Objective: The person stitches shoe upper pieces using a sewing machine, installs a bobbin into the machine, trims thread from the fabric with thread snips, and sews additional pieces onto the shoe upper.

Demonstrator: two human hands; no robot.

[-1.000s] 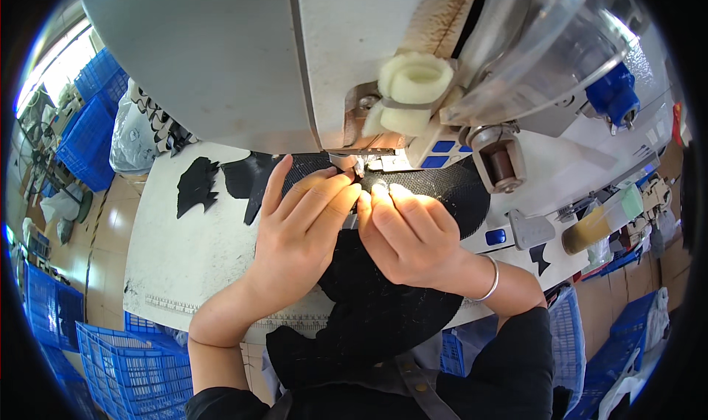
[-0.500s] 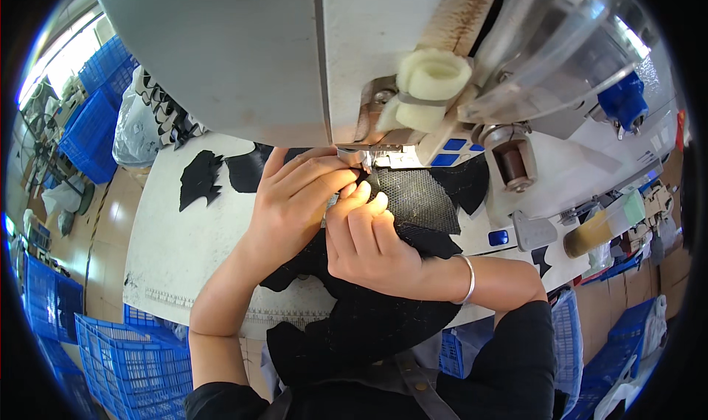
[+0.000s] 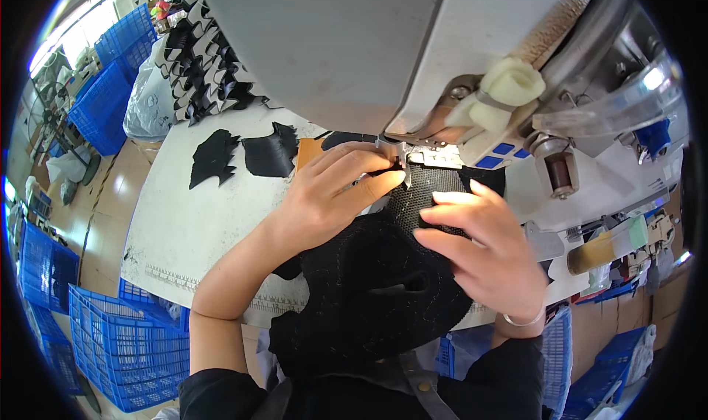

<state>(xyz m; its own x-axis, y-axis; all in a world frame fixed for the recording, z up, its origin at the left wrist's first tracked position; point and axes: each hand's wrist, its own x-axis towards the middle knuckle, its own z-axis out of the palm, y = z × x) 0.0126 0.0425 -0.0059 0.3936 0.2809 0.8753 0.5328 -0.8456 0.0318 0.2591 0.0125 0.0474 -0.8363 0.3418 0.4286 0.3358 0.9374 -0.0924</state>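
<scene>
Under the head of a sewing machine [image 3: 324, 51], black fabric [image 3: 369, 272] with a dark mesh panel [image 3: 414, 206] lies at the lit presser foot [image 3: 400, 153]. My left hand [image 3: 324, 195] is closed, thumb and fingers pinching the black edge just left of the foot. Its fingertips partly hide what they grip. My right hand [image 3: 501, 254] is open over the right side of the mesh, fingers spread; whether it touches the fabric I cannot tell. The fabric's large black part hangs over the table's front edge toward my body.
Loose black cut pieces [image 3: 269, 153] lie on the white table [image 3: 184, 235] at the left, before a pile of black-and-white pieces [image 3: 203, 62]. A brown thread spool [image 3: 558, 175] sits right of the machine head. Blue crates [image 3: 129, 346] stand on the floor.
My right hand has let go of the fabric near the foot and drawn back to the right, its fingers opening. The left keeps its pinch. The view has shifted, showing more pieces at the left.
</scene>
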